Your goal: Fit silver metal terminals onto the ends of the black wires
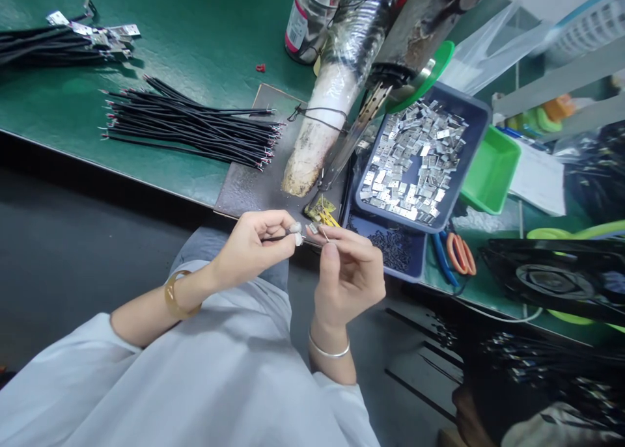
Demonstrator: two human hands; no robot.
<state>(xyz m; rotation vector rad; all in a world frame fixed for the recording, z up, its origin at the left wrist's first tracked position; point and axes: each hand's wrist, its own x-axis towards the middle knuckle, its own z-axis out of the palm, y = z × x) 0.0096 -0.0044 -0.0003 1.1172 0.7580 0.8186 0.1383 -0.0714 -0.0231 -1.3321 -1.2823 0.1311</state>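
My left hand [256,242] pinches a short black cable [273,239], its end pointing right. White wrapping covers the tips of its thumb and finger. Close beside it, my right hand [349,265] is closed, with a small silver metal connector [314,228] at its fingertips. A thin stick-like piece also shows by that thumb; its kind is unclear. The fingertips of both hands nearly meet in front of the bench edge. Just beyond them, the metal tip of a soldering tool [329,177] hangs above a yellowish pad [319,207].
Black cables [190,125] lie bundled on the green bench [195,17], and another bundle [63,40] has metal ends. A wrapped duct [322,102] reaches down centrally. Right stand a blue tray [471,167] of metal connectors, a lower tray [417,261] of black bits, and orange-handled pliers [460,253].
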